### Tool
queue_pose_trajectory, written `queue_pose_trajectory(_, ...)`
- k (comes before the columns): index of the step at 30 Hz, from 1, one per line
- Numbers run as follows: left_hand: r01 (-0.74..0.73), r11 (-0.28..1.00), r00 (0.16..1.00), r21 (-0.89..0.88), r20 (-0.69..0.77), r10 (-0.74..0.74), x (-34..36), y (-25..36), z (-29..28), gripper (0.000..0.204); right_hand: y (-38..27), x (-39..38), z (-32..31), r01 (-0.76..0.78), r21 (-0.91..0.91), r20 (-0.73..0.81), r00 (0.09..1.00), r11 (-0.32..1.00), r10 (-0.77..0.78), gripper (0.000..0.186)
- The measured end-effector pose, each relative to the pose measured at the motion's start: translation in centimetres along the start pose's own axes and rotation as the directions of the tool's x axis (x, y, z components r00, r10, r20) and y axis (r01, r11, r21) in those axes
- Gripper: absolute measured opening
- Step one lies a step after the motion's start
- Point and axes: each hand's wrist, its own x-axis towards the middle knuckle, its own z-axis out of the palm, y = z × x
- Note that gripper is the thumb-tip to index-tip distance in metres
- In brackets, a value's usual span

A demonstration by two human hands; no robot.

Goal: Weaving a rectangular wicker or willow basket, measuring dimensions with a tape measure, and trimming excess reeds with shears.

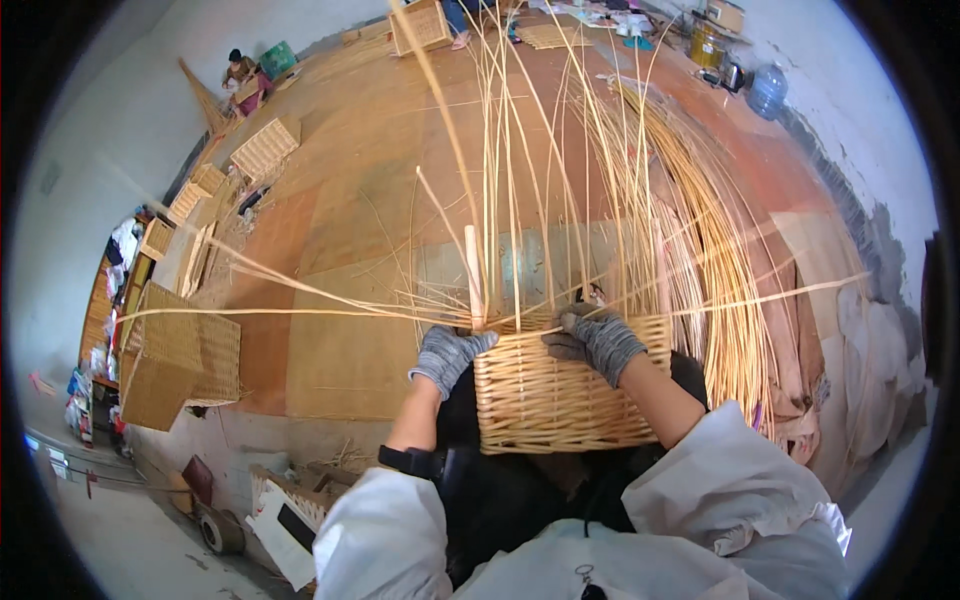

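Observation:
A partly woven wicker basket point(570, 395) rests on my lap, its pale woven side turned toward me. Long upright wicker rods point(515, 180) rise from its top edge, and other rods stick out sideways to the left and right. My left hand point(450, 356), in a grey knit glove, closes on the basket's top left corner beside a thick corner stake point(473, 265). At the top edge, right of the middle, my gloved right hand point(600, 342) pinches a thin wicker rod. Its fingertips are partly hidden among the strands.
A large bundle of loose rods point(725, 270) lies on the floor to my right. Finished-looking wicker baskets point(190, 350) stand at the left, with more farther back. Another person point(245, 80) sits at the far left. A water jug point(768, 92) stands by the right wall.

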Motion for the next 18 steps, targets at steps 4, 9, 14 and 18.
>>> queue_pose_trajectory(4, -0.06, 0.984, 0.998, -0.169, -0.046, 0.053, 1.2, -0.4, 0.6, 0.043, -2.6, 5.6, 4.5, 0.642, -0.766, 0.605, 0.7, -0.037, -0.379, 0.028)
queue_pose_trajectory(9, 0.023, 0.953, 0.977, -0.301, -0.194, -0.085, 1.2, -1.5, 2.7, 0.034, -3.1, 8.7, 8.8, 0.399, -0.854, 0.513, 0.545, -0.334, -0.663, 0.034)
queue_pose_trajectory(14, 0.247, 0.693, 0.943, -0.677, 0.001, -0.334, 0.8, -0.4, 3.1, 0.04, -3.0, 1.2, 0.4, 0.301, -0.131, -0.12, 0.941, 0.944, -0.317, 0.029)
queue_pose_trajectory(18, -0.076, 0.988, 0.778, -0.132, -0.628, -0.024, -4.1, 3.0, 5.0, 0.037, -2.6, -1.5, -3.7, 0.317, -0.008, -0.091, 0.944, 0.948, -0.317, 0.023)
